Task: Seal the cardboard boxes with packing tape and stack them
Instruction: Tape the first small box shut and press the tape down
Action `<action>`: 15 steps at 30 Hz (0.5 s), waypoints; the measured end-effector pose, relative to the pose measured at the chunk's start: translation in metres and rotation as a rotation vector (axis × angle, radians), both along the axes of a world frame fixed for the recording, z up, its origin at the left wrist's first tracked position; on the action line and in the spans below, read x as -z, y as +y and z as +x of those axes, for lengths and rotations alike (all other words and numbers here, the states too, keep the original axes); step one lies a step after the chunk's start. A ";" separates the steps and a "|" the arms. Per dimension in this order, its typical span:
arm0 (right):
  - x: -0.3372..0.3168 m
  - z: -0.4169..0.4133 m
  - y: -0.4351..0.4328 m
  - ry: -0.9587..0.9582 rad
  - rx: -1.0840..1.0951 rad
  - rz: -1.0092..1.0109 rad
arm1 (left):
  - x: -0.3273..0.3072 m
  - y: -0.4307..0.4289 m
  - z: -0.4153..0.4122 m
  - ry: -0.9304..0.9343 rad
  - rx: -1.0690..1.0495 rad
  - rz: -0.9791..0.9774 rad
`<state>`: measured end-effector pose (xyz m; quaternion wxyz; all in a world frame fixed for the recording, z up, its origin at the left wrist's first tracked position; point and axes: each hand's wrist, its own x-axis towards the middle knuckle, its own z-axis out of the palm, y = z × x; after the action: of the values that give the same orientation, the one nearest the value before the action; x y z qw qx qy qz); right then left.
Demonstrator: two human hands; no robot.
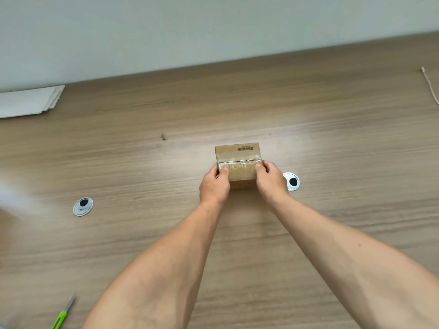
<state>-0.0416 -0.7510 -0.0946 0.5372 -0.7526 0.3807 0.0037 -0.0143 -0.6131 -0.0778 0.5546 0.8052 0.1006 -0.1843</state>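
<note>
grommet (pixel 291 181) just beside box (pixel 237 154); green cutter (pixel 60 319), flat cardboard (pixel 28 100) well apart

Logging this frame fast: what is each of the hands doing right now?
Left hand: grips the cardboard box, left side, thumb on top.
Right hand: grips the same box, right side, thumb on top.

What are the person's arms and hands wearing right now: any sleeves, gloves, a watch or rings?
Both arms are bare right down to the bottom of the frame, with no sleeve in view. The left hand and right hand wear no gloves. No watch, bracelet or strap shows at either wrist, and no ring shows on the fingers in view.
</note>
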 end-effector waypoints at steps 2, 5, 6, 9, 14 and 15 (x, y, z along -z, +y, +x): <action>0.005 0.007 -0.003 -0.003 0.003 -0.008 | 0.002 -0.004 0.006 0.011 0.004 0.010; 0.011 0.013 -0.004 -0.013 0.018 0.003 | 0.011 -0.007 0.011 0.004 -0.006 0.014; 0.012 0.014 -0.004 -0.013 0.026 0.008 | 0.014 -0.008 0.013 -0.005 -0.007 0.025; 0.015 0.014 -0.005 -0.016 0.033 0.015 | 0.023 -0.009 0.016 0.008 0.031 0.099; 0.007 0.007 0.000 0.026 0.003 0.046 | 0.010 -0.009 0.013 0.049 0.062 0.149; 0.004 0.003 0.002 0.028 0.016 0.028 | 0.001 -0.008 0.008 0.042 0.075 0.148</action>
<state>-0.0383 -0.7493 -0.0982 0.5425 -0.7418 0.3939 0.0153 -0.0061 -0.6215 -0.0786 0.4840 0.8431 0.0955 -0.2138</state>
